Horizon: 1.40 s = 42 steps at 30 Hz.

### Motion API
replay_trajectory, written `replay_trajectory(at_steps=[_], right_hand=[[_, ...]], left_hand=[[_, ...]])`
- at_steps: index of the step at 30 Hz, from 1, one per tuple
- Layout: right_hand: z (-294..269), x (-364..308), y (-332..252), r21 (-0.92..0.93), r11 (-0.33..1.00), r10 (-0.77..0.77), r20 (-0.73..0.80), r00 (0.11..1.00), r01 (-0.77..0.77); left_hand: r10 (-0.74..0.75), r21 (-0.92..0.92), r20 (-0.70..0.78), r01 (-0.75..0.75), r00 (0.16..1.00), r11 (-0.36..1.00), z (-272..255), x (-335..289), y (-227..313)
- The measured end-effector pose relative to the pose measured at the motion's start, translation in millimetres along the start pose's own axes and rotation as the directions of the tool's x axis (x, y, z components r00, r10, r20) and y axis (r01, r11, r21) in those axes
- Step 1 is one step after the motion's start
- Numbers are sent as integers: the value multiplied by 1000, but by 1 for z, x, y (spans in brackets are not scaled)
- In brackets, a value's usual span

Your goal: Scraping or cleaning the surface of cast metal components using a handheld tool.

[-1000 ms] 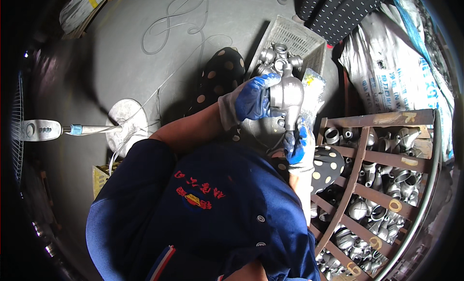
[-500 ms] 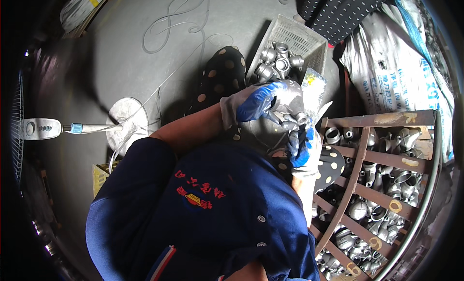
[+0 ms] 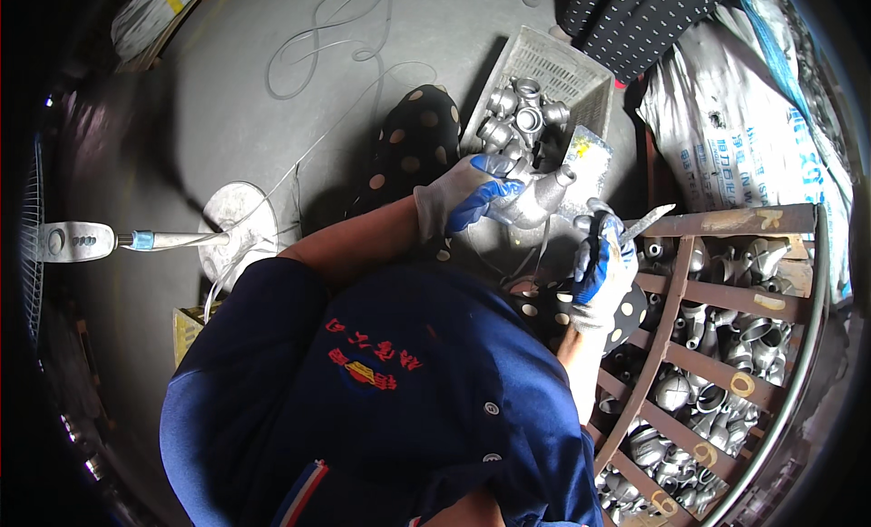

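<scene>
My left hand (image 3: 479,193), in a grey-and-blue coated glove, is closed around a grey metal pipe-fitting casting (image 3: 533,202). The casting is held over my lap, its narrow neck pointing up and to the right. To its right, my right hand (image 3: 602,271), gloved alike, is closed on a slim file (image 3: 650,220). The file's pale, tapered blade sticks out to the upper right, apart from the casting. My fingers hide its other end.
Beyond my left hand stands a pale plastic crate (image 3: 573,72) with several castings (image 3: 528,119). At right, a brown slatted metal rack (image 3: 717,223) holds many more, beside white sacks (image 3: 717,119). A fan (image 3: 80,241) stands left; a cable (image 3: 318,51) loops on the floor.
The casting has turned in my left hand, so its neck now points up and right. My right hand has moved right, away from it, and the file blade has swung further out.
</scene>
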State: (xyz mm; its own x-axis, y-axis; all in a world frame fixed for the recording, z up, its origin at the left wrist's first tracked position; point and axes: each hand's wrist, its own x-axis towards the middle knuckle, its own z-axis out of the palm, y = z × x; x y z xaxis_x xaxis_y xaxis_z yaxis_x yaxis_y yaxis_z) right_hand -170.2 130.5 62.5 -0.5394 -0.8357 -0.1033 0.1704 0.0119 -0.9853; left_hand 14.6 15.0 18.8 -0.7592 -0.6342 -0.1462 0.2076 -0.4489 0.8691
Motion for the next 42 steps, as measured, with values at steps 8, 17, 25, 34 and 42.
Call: replay_trajectory(at_steps=[8, 17, 25, 34, 42], right_hand=[[10, 14, 11, -170, 978, -75, 242, 967, 119], [-3, 17, 20, -30, 998, 58, -88, 994, -61], [-12, 21, 31, 21, 995, 95, -95, 991, -94], [-19, 20, 44, 269, 943, 215, -44, 976, -196], [-13, 17, 43, 343, 926, 154, 28, 988, -155]], left_hand=[[15, -32, 91, -13, 996, 999, 14, 5, 9], [156, 72, -118, -148, 981, 986, -6, 7, 23], [-124, -308, -66, 98, 990, 946, -9, 9, -26], [29, -138, -121, -45, 992, 989, -4, 9, -11], [113, -147, -117, -129, 987, 981, -11, 9, -14]])
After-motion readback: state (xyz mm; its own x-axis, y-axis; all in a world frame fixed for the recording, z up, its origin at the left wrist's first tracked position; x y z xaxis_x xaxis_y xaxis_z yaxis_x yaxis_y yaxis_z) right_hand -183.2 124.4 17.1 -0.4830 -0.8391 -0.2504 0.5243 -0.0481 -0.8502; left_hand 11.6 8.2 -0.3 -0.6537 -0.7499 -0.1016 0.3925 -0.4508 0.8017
